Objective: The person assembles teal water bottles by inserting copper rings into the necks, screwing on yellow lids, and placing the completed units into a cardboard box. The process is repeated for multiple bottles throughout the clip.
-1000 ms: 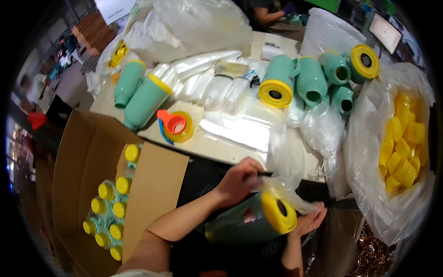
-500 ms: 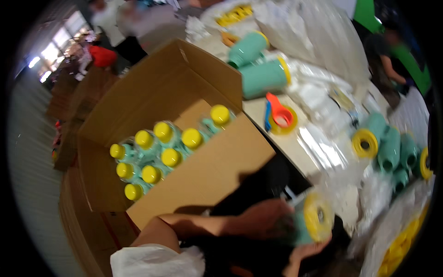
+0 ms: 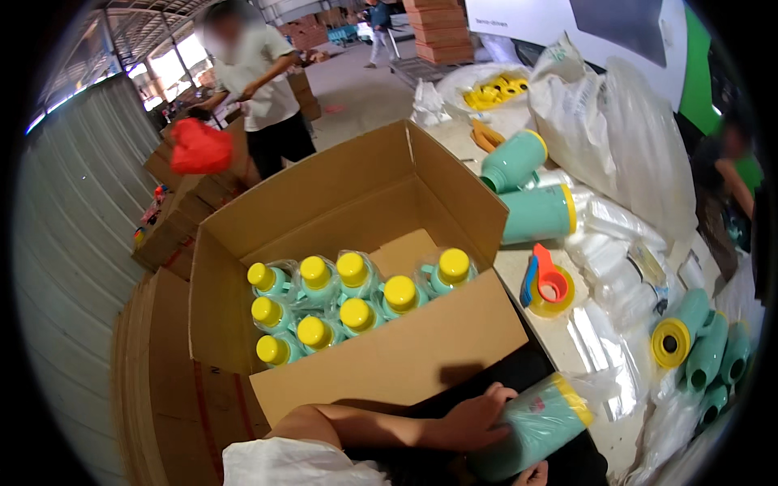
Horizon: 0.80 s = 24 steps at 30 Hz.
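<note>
Across the near side of the table lies a green flask (image 3: 541, 429) with a yellow base, wrapped in a clear plastic bag. My left hand (image 3: 474, 421) grips its upper side, fingers bent over the bag. At the lower edge my right hand (image 3: 531, 475) shows only in part; its curled fingers hold the flask from below, close to the base end. The bag's loose end sticks out past the yellow base. Left of my hands, an open cardboard box (image 3: 389, 356) holds several bagged green flasks (image 3: 316, 275) upright with yellow caps.
Right of the box lie an orange-and-blue tape dispenser (image 3: 551, 283), uncapped green flasks (image 3: 539, 217) and clear plastic bags (image 3: 608, 324). More green flasks (image 3: 705, 348) lie farther right. A sack of yellow parts (image 3: 496, 91) stands behind. One person (image 3: 263, 81) carries a red bag; another (image 3: 725, 178) is at right.
The flask has turned in my hands: its yellow base faced me and now points toward the upper right. My view has shifted, so the box sits lower and farther right in it.
</note>
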Motion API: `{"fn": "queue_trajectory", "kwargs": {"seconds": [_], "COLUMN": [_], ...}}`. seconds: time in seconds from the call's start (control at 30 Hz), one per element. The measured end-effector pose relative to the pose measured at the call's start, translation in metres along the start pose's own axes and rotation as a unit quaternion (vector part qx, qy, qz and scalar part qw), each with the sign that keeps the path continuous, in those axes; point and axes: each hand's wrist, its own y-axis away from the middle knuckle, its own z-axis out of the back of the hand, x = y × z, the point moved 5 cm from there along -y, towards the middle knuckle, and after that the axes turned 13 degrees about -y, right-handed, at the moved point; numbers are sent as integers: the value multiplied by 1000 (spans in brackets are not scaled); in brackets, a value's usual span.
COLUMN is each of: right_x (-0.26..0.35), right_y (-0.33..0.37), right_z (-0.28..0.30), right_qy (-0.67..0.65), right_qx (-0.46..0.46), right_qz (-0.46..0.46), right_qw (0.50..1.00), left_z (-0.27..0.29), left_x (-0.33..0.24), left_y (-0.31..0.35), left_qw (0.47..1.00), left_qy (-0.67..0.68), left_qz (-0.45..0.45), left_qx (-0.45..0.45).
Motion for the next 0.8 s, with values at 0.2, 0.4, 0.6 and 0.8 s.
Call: {"fn": "queue_trajectory", "kwargs": {"seconds": [0.2, 0.4, 0.6, 0.8], "right_x": [-58, 113, 260, 158], "right_y": [79, -20, -70, -45], "right_z": [-40, -82, -178, -158], "right_qy": [-173, -374, -368, -336], "right_qx": [181, 220, 414, 365], "right_qz": [-133, -87, 151, -16], "right_qw": [959, 897, 819, 868], "left_z": [-24, 61, 209, 210], "left_x": [36, 93, 172, 420], "left_y": [66, 55, 38, -40], "left_qw": [996, 984, 895, 858], "left_qy": [-81, -118, -58, 76], "left_qz": [-14, 52, 133, 434], "left_qx": [-37, -119, -422, -263]}}
